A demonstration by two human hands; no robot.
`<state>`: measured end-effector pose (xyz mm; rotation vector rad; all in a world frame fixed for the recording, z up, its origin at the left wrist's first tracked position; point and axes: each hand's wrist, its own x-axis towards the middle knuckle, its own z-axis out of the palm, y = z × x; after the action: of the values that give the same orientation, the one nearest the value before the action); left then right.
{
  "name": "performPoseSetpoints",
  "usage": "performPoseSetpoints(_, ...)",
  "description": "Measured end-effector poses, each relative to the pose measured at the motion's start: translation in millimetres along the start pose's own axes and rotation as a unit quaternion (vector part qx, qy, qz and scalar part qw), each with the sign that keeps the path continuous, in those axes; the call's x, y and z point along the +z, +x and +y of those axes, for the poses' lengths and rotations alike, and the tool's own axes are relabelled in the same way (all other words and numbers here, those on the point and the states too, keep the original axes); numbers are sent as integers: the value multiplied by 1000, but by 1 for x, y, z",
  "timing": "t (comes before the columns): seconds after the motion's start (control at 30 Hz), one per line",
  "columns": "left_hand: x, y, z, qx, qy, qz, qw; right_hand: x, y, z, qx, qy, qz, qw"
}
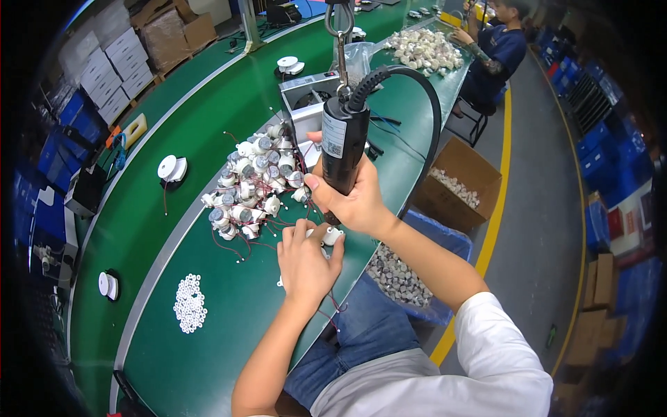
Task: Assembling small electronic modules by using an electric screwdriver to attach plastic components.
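A black electric screwdriver (338, 169) hangs upright from a metal hook, with a thick black cable curving off its top. My right hand (358, 205) is wrapped round its body, and its lower end points down at the bench near my left fingers. My left hand (303, 263) is closed on a small white motor (333, 236) against the green bench top, with a thin red wire trailing below it. The hand hides much of this part. Just beyond lies a heap of white and grey motors (253, 174) with red wires. Small white rings (189, 306) lie spread to the left.
Left of the bench runs a green conveyor (139, 229) carrying white-and-black parts. A grey metal box (306, 94) stands behind the heap. To the right are a cardboard box (462, 177) and a blue-lined bin (434, 243) of parts. A co-worker (497, 48) sits at the far right.
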<state>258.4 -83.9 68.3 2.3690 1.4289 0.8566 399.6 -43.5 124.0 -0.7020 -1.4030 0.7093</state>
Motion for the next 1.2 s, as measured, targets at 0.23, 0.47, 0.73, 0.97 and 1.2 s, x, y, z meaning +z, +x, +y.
performPoseSetpoints(0.23, 1, -2, -4, 8, -3, 20, 1000, 1, 0, -4, -1, 16, -1, 1000)
performPoseSetpoints(0.47, -5, -2, -8, 36, -46, 18, 998, 3, -4, -8, 7, 41, 0, 999)
performPoseSetpoints(0.73, -2, -2, -14, 71, -90, 58, 992, 4, -11, -11, -7, 24, -6, 1000)
performPoseSetpoints(0.97, -3, 0, -16, 64, -104, 82, 989, 5, -11, -16, -17, 35, 15, 999)
performPoseSetpoints(1.2, -5, -2, -17, 93, -119, 87, 985, 8, -12, -24, -18, 47, 11, 999)
